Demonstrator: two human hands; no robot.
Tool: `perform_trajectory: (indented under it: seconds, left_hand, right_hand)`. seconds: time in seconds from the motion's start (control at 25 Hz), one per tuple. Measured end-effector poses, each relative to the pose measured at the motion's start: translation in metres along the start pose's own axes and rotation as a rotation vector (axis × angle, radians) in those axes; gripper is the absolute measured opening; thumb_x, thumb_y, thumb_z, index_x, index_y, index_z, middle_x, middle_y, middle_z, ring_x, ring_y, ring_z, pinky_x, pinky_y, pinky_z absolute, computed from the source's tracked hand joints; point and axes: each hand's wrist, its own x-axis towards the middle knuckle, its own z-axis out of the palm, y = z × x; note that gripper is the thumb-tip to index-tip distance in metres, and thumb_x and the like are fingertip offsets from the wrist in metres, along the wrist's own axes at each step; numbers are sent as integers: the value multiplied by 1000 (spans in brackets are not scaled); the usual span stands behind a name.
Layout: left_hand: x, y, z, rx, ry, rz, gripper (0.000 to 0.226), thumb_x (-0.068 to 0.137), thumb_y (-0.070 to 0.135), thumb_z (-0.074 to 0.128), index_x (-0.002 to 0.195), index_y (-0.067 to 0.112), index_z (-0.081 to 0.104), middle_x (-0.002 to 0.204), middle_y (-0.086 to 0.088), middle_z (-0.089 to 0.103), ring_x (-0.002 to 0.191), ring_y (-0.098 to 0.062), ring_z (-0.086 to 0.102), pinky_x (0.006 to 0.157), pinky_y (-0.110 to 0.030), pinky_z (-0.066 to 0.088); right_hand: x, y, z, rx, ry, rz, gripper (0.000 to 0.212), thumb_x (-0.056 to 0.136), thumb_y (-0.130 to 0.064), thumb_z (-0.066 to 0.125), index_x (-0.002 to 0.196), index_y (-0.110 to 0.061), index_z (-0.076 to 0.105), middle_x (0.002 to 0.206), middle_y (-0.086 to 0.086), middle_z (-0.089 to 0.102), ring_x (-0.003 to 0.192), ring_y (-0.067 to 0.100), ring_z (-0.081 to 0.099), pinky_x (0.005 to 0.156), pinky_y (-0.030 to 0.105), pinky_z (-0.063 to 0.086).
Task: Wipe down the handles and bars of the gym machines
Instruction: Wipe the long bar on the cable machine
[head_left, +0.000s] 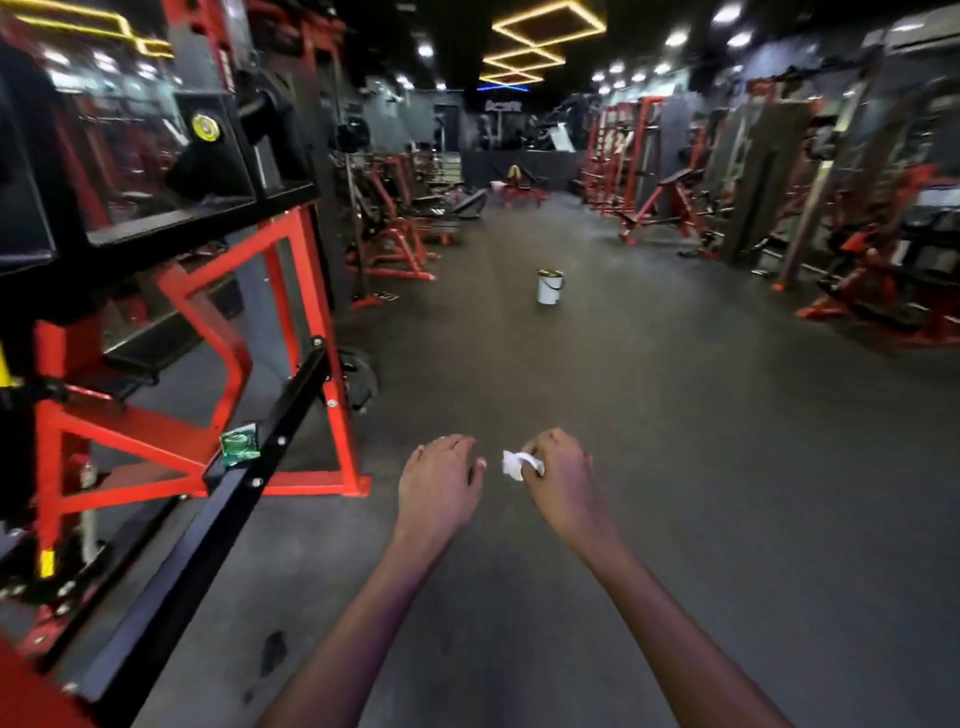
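Both arms outstretched over the grey floor. Right hand (558, 467) pinches a small crumpled white wipe (519, 464); left hand (440, 478) palm-down, fingers loose, empty. Black machine bar (249, 483) to the left, apart.

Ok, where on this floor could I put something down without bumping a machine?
Bare floor runs down the aisle, from the hands up to the white bucket and right of it. The left is crowded by the red machine frame and black bar; the far right by benches.
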Motion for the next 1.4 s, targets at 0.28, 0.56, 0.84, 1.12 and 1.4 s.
perform_trajectory:
  seconds: [0.28,0.56,0.84,1.12,1.4]
  left_hand:
    - [192,-24,75,10,72,-139,37,96,32,48,129,16,57,133,1,58,124,-18,51,108,-35,35]
    - [374,-53,120,23,63,-184,35,97,31,47,127,17,58,130,3,59,122,-17,52,105,-33,35]
    - [569,-118,169,36,133,-300,32,95,29,51,123,17,60,126,2,62,118,-19,55,99,-31,38]
    - [757,-188,173,105,242,-463,33,96,32,49,126,25,58,125,6,62,115,-17,56,94,-27,39]
    - [915,-300,213,117,238,-552,32,97,32,48,126,24,58,124,4,62,114,-18,56,97,-32,41]
  right_hand:
    - [203,68,73,48,-88,-141,7,79,-11,65,85,-14,66,97,6,61,96,28,57,78,38,40]
    - [394,117,134,112,-140,-145,5,83,-17,59,86,-18,63,100,1,59,100,23,54,80,34,35]
    - [603,152,231,193,-226,-219,16,81,-25,52,84,-18,65,100,2,61,101,24,55,84,35,38]
    - [822,136,317,267,-221,-354,9,85,-15,58,90,-14,65,101,3,59,98,23,55,86,35,40]
    - [995,109,441,329,-272,-452,9,82,-10,58,86,-13,66,97,4,60,93,23,56,87,41,44]
